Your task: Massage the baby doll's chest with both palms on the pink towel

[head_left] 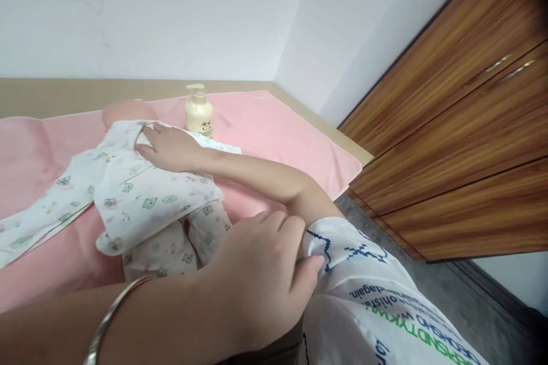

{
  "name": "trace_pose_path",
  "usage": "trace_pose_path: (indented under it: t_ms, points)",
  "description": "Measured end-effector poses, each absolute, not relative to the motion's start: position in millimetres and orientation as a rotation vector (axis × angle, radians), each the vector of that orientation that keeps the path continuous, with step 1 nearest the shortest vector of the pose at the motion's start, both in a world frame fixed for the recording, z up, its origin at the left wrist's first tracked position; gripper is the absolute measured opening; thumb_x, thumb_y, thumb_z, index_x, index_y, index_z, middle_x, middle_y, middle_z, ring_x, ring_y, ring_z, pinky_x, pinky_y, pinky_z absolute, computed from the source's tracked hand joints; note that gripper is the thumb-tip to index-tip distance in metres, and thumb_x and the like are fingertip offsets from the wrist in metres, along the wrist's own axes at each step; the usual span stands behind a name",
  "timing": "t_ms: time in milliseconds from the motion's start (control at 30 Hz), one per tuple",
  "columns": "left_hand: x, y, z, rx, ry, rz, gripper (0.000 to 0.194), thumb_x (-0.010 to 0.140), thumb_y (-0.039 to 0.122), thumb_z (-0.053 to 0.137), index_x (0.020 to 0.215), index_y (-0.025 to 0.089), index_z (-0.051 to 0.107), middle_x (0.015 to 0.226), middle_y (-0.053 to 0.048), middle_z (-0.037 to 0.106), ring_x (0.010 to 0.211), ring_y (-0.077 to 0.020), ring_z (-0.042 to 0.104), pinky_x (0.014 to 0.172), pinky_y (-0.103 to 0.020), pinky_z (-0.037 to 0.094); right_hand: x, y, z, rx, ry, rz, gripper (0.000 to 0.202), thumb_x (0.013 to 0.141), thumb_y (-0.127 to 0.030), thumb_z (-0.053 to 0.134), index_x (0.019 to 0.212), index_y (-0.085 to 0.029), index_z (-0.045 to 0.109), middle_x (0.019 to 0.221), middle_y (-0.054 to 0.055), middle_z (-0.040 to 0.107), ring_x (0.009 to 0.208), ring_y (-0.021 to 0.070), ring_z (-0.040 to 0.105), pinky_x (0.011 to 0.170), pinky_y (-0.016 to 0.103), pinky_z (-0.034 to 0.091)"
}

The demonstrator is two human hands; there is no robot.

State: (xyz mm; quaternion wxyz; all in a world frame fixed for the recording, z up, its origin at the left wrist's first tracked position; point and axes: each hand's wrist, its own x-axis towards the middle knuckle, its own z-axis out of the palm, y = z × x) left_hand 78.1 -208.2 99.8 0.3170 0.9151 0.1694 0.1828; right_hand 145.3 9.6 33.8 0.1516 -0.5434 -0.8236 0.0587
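My right hand (171, 148) lies flat, fingers apart, on the chest of a white baby outfit (149, 188) printed with small green animals. The outfit is on a baby-sized figure, whose smooth rounded head (128, 111) shows beyond the collar; I cannot tell for sure whether it is a doll. Its sleeve stretches out to the left, and the trouser legs are partly behind my left forearm. Close to the camera, my left hand (265, 274) is curled closed at the white printed sleeve (342, 245) of my right arm, thumb against the cloth. Its fingertips are hidden.
Beneath the figure a pink cloth (257, 125) covers much of a beige tabletop (64, 91). A cream pump bottle (199, 111) stands upright just past my right wrist. White walls rise behind, and wooden cabinet doors (462, 120) stand to the right.
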Motion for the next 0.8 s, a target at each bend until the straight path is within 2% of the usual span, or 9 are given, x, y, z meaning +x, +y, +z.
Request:
trace_pose_path:
  t_ms: [100, 333, 533, 700, 800]
  points:
    - [102, -208, 103, 2.451, 0.492, 0.281, 0.025, 0.096, 0.038, 0.043, 0.085, 0.020, 0.056, 0.082, -0.006, 0.067, 0.070, -0.0228, 0.062, 0.058, -0.033, 0.040, 145, 8, 36, -1.582, -2.348, 0.195, 0.047, 0.103, -0.054, 0.034, 0.128, -0.020, 0.054, 0.142, 0.012, 0.058, 0.132, 0.0302, 0.053, 0.106, 0.041, 0.045]
    - [113, -207, 100, 2.444, 0.456, 0.098, 0.020, 0.097, 0.020, 0.040, 0.085, 0.019, 0.055, 0.082, -0.005, 0.067, 0.071, -0.0218, 0.065, 0.053, -0.031, 0.035, 146, 3, 39, -1.574, -2.349, 0.210, 0.045, 0.104, -0.052, 0.032, 0.126, -0.019, 0.053, 0.141, 0.014, 0.057, 0.128, 0.0303, 0.055, 0.104, 0.043, 0.046]
    - [107, -215, 82, 2.440, 0.380, 0.185, 0.023, 0.097, 0.016, 0.035, 0.087, 0.019, 0.055, 0.083, -0.005, 0.067, 0.071, -0.0222, 0.065, 0.055, -0.032, 0.036, 145, 1, 40, -1.577, -2.344, 0.198, 0.040, 0.104, -0.045, 0.033, 0.129, -0.020, 0.052, 0.143, 0.012, 0.056, 0.129, 0.0302, 0.054, 0.105, 0.044, 0.046]
    - [99, -218, 75, 2.384, 0.382, 0.236, 0.022, 0.096, 0.017, 0.035, 0.086, 0.020, 0.054, 0.079, -0.004, 0.064, 0.070, -0.0219, 0.061, 0.057, -0.033, 0.037, 145, -1, 43, -1.600, -2.338, 0.200, 0.041, 0.104, -0.045, 0.034, 0.131, -0.022, 0.054, 0.147, 0.010, 0.054, 0.130, 0.0291, 0.055, 0.106, 0.042, 0.046]
    - [95, -220, 77, 2.252, 0.401, 0.331, 0.018, 0.094, 0.016, 0.038, 0.084, 0.020, 0.052, 0.081, -0.004, 0.061, 0.075, -0.0209, 0.058, 0.064, -0.034, 0.041, 145, -1, 44, -1.604, -2.337, 0.184, 0.042, 0.104, -0.049, 0.036, 0.131, -0.023, 0.055, 0.146, 0.009, 0.056, 0.131, 0.0294, 0.055, 0.109, 0.042, 0.044]
